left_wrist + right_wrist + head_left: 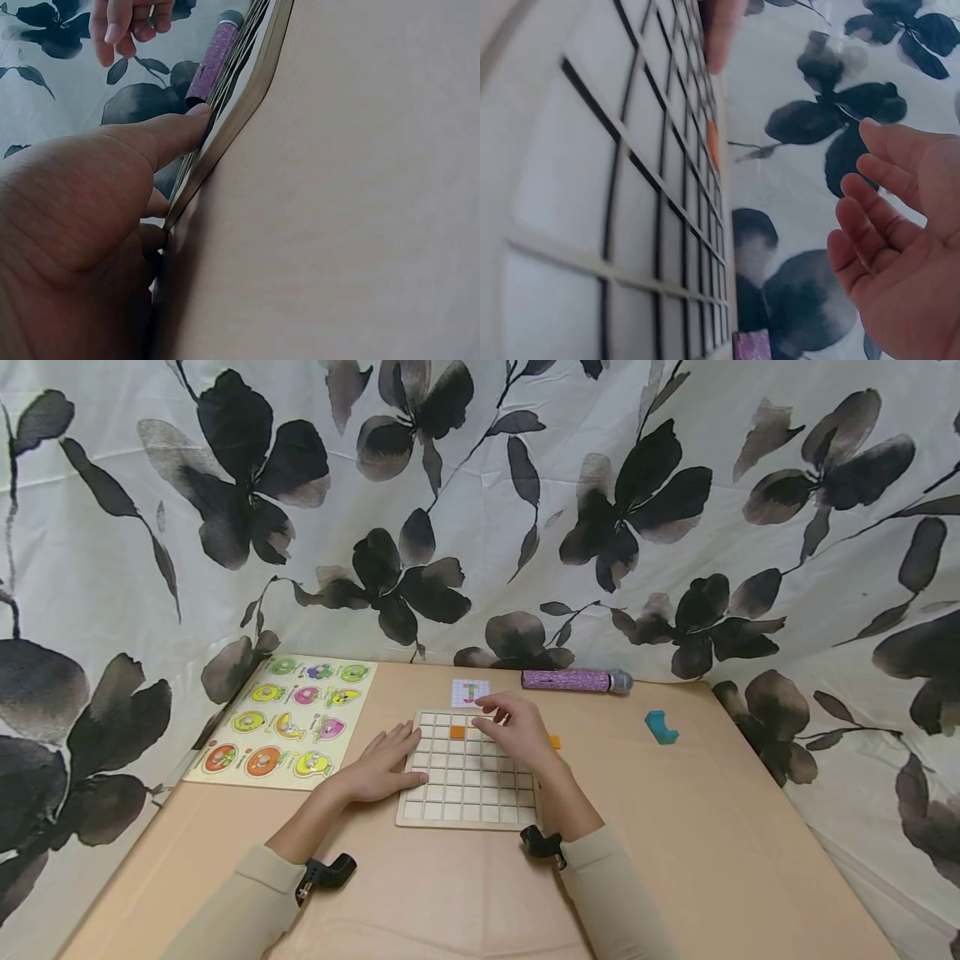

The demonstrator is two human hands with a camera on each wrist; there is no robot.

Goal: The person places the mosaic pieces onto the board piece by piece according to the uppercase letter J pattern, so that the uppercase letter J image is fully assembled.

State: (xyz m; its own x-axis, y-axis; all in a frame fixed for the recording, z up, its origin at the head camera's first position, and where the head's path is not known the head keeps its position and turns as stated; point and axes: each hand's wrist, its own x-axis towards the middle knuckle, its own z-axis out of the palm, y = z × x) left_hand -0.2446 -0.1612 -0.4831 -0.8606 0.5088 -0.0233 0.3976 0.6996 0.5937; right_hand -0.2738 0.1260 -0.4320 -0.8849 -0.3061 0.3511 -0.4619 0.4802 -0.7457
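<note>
A white grid board [465,814] with a light wooden frame lies on the table. One orange square tile [457,732] sits in a cell near its far edge. My left hand [386,764] rests at the board's left side, fingers spread; in the left wrist view its thumb [176,139] lies against the board's edge. Over the far right part of the board hovers my right hand [517,731]. Its fingers [877,225] are loosely bent, with nothing seen between them. Just beyond the board is a small card [470,692] with a coloured grid pattern.
A fruit sticker sheet [352,693] lies at the left. Along the back edge is a glittery purple microphone [566,682]. To the right sits a blue curved block [661,727]. An orange-yellow piece [555,742] and a green piece [566,765] are partly hidden by my right arm.
</note>
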